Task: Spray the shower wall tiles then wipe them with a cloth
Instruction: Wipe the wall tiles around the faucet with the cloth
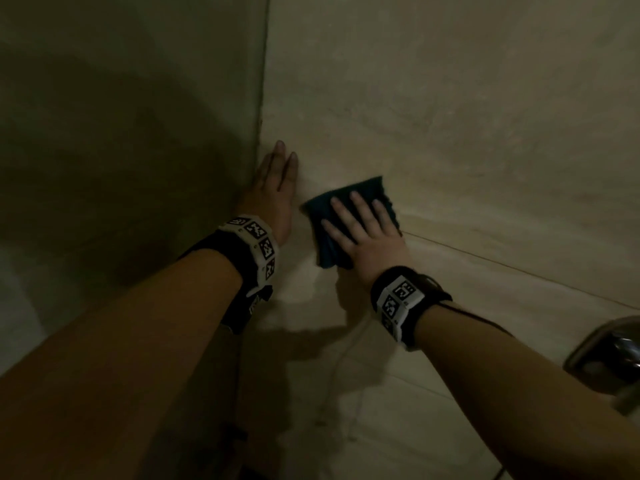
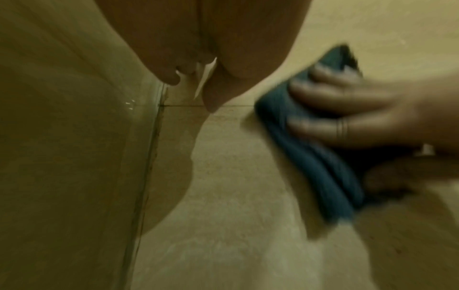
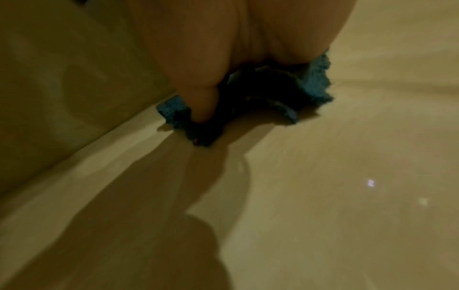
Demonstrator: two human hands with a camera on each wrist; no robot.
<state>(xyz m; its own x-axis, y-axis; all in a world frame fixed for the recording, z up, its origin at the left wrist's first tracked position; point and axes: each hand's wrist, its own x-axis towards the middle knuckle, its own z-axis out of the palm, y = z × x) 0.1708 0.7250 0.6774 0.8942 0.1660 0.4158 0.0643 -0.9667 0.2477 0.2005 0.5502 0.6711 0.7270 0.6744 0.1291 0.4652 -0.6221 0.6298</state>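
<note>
Both hands flat on wall tiles (image 1: 450, 116) – R hand (image 1: 367, 233) (L hand (image 1: 275, 192) bare) presses cloth (image 1: 346, 202).

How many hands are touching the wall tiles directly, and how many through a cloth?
2 hands: the left hand lies flat on the wall tiles beside the corner; the right hand presses the blue cloth against them.

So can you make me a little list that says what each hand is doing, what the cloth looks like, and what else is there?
left hand: flat on the wall tiles beside the corner, fingers straight, holding nothing
right hand: fingers spread, pressing the cloth against the tiles
cloth: dark teal, folded, between right hand and wall
spray bottle: not in view
other: shiny metal fixture at lower right
</note>
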